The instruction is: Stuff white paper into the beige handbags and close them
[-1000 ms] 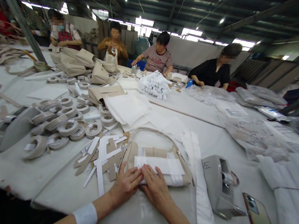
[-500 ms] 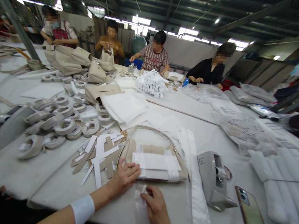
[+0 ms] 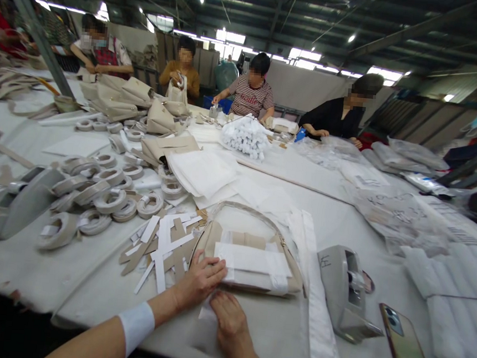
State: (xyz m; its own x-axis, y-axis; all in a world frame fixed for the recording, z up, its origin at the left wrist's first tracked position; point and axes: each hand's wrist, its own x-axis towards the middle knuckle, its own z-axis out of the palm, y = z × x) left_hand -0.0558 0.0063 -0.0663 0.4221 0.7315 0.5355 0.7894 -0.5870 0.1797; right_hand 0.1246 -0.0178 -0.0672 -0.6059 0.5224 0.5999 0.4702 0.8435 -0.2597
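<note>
A beige handbag (image 3: 296, 269) lies on the white-covered table in front of me, its strap arching away at the back. A white paper strip (image 3: 252, 258) and clear tape lie across the bag. My left hand (image 3: 201, 280) rests on the bag's left end, fingers stretched out flat over its corner. Close below it, my right hand (image 3: 229, 318) has its fingers pressed together at the bag's near left edge, on a strip of clear tape (image 3: 207, 310). Its fingertips are partly hidden.
Left of the bag lie cardboard and paper strips (image 3: 164, 250) and rolled beige straps (image 3: 110, 201). On the right are a grey tape dispenser (image 3: 337, 288), a phone (image 3: 407, 347) and white foam rolls (image 3: 436, 308). Several people work across the table.
My right hand has moved left and up to the bag's near edge, bringing the clear tape with it. My left hand stays on the bag. The view has shifted slightly.
</note>
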